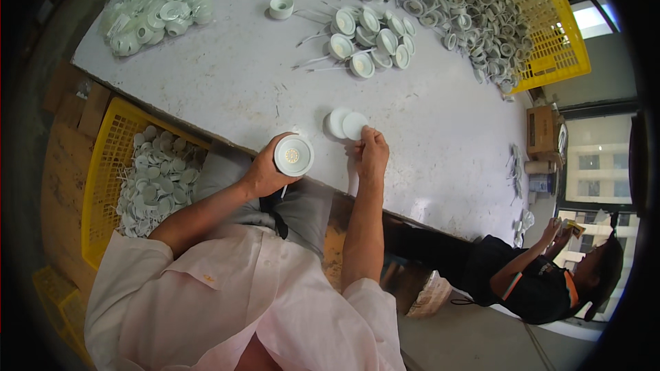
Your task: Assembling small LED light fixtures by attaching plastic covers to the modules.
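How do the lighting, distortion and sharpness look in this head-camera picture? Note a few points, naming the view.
Head view: fisheye bends the table edge and darkens the rim to black; the window at right is overexposed; light on the table is soft and even, with faint shadows; the left hand with its white round fitting and the right hand at the discs are sharp.

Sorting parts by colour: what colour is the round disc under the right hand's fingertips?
White, like the disc beside it; the head view shows it at the right hand.

White table (227, 89), lamp housings (371, 41), bagged parts (155, 7)
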Tool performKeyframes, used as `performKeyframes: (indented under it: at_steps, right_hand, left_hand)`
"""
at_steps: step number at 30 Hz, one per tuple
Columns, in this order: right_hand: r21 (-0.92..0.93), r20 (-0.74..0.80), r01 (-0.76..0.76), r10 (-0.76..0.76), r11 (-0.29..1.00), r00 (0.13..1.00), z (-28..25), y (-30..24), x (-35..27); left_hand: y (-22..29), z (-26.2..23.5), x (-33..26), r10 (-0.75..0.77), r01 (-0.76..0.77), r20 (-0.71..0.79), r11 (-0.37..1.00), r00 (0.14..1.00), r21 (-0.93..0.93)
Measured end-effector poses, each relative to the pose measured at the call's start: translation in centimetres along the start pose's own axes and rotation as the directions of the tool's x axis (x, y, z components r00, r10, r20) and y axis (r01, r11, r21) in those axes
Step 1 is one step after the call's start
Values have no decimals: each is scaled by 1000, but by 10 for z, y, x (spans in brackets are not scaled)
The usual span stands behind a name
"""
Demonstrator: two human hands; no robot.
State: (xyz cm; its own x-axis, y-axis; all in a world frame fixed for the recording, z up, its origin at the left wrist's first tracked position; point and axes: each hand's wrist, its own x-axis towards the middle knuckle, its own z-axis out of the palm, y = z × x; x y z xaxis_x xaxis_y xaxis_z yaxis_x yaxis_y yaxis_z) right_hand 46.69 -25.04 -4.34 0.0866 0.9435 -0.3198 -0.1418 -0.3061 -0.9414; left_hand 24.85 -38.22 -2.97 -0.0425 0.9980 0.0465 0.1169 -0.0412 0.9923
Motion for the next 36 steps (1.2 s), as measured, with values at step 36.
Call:
performKeyframes:
  at_steps: [36]
  right_hand:
    - [-507,601,856,-754,-102,265,23,-9,-115]
  left_hand:
    - [19,12,26,-11,121,269,910,963,-397]
